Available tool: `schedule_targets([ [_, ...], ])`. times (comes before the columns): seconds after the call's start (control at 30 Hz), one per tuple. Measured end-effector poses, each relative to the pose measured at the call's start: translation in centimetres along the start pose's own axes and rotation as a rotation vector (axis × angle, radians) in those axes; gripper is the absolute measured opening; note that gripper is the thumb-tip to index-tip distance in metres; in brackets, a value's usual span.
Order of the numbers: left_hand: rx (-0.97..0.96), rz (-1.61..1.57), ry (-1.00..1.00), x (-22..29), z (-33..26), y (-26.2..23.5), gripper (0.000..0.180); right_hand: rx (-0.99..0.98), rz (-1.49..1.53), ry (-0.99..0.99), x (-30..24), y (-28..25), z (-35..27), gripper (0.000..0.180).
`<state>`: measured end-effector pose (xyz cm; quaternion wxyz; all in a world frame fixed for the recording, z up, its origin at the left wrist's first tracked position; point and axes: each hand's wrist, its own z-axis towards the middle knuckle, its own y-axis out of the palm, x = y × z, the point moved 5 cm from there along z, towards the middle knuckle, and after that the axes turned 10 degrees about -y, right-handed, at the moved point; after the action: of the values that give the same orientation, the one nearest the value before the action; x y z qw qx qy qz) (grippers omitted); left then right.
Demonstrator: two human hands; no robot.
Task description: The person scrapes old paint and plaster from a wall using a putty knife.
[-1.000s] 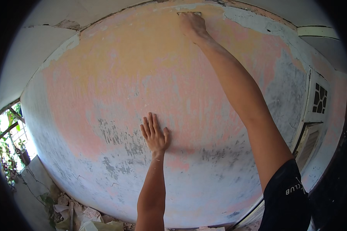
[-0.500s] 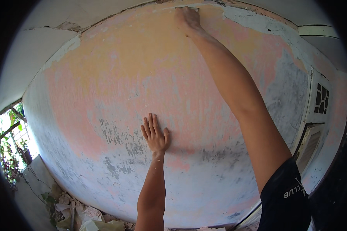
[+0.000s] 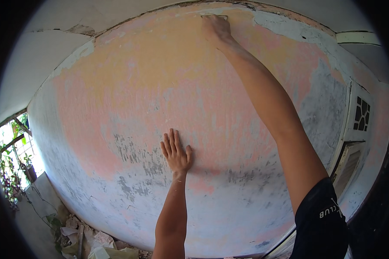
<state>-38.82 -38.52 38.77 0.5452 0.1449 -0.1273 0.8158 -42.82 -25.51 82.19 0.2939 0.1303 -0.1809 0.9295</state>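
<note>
High on a patchy wall (image 3: pixel 129 103) of yellow, pink and pale blue-grey paint, my right hand (image 3: pixel 217 29) is closed around a flat scraper. Only the thin, straight edge of the scraper (image 3: pixel 214 16) shows above my fingers, against the yellow area just below the ceiling; its handle is hidden in my grip. Lower down, my left hand (image 3: pixel 177 153) lies flat on the pink part, fingers pointing up and thumb apart, holding nothing. Dark grey flaked marks surround it.
Peeling white paint (image 3: pixel 285 26) borders the wall at upper right. A white door frame with a vent grille (image 3: pixel 361 113) stands right. At lower left, rubble and crumpled sheets (image 3: pixel 100 241) line the wall's foot, near plants (image 3: pixel 8 177) by a bright barred opening.
My right hand and the scraper have moved a little down the wall. The left hand stays flat on the same spot, while the whole view has shifted slightly.
</note>
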Motion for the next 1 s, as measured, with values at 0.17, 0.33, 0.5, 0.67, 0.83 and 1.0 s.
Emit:
schedule_targets([
  [0.17,-0.013,-0.035,0.001,1.0,0.0,0.8,0.069,0.130,0.036,0.015,2.2,-0.9,1.9,0.028],
  [0.33,-0.005,-0.008,-0.008,0.2,-0.1,0.2,0.068,-0.139,-0.036,0.251,1.2,-0.2,1.1,0.027],
  [0.5,0.002,-0.008,-0.003,0.5,0.0,0.7,0.069,-0.005,-0.076,-0.124,1.7,-0.2,0.4,0.024],
  [0.67,-0.012,-0.008,-0.014,0.1,0.0,0.5,0.069,-0.366,0.002,0.535,-3.1,-4.5,1.2,0.028],
  [0.83,0.001,-0.004,-0.001,0.5,0.0,0.7,0.070,0.010,-0.023,-0.025,1.1,-0.6,0.1,0.029],
  [1.0,-0.005,-0.037,-0.005,0.6,0.0,0.8,0.069,-0.035,0.035,0.002,-0.2,-3.3,1.9,0.030],
])
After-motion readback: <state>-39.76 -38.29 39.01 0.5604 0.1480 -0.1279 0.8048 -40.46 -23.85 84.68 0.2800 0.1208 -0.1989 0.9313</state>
